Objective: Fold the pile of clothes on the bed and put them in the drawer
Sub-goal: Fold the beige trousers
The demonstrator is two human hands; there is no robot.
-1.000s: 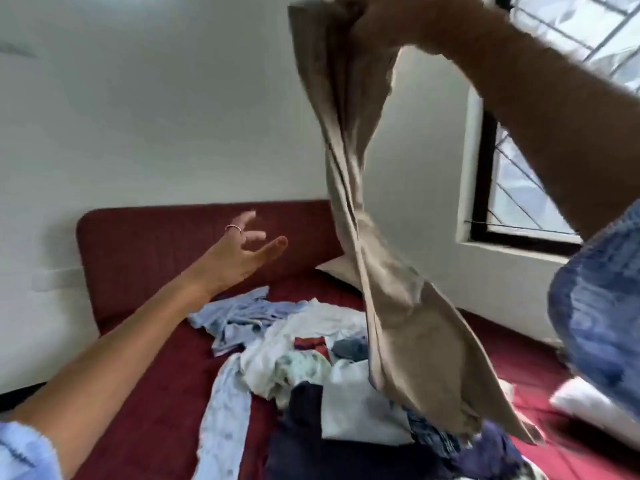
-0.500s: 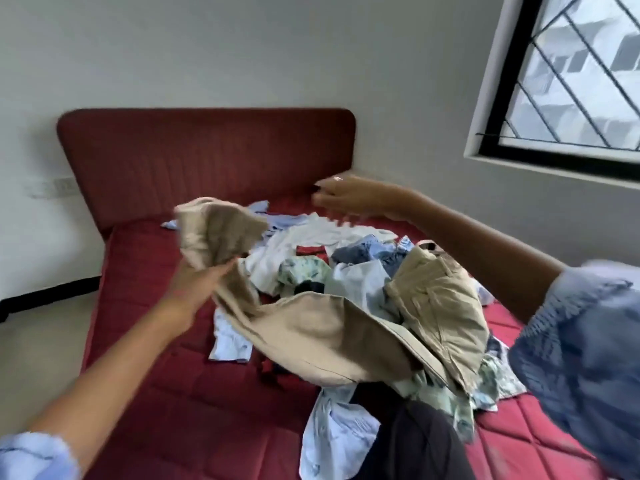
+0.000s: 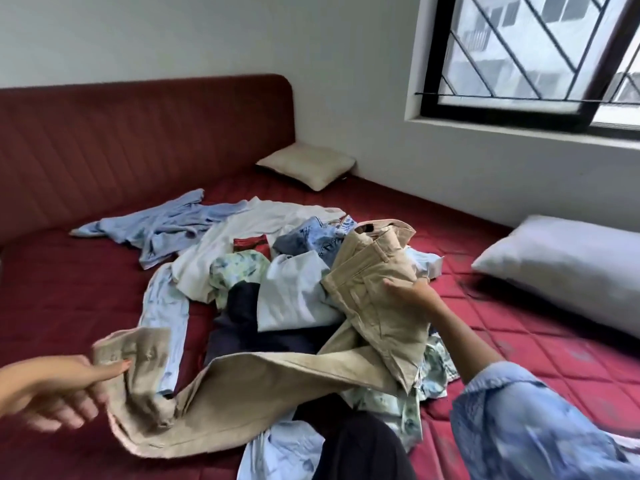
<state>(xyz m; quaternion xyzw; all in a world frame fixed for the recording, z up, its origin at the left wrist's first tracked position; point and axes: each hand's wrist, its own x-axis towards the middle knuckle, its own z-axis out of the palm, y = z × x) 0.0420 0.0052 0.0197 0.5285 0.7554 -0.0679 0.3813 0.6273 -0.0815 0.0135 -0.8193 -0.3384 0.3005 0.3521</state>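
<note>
A pair of beige trousers lies stretched across the pile of clothes on the red bed. My left hand pinches the leg hems at the lower left. My right hand holds the waist end at the right, fingers on the fabric near the belt loops. The pile holds light blue shirts, a white top, a floral piece, denim and dark navy garments. No drawer is in view.
A red padded headboard runs along the far side. A small beige cushion sits in the far corner and a white pillow lies at the right. A barred window is in the right wall.
The trousers went from hanging high in my right hand to lying across the pile. My left hand took the leg end and pulled it down-left; my right hand moved to the waist.
</note>
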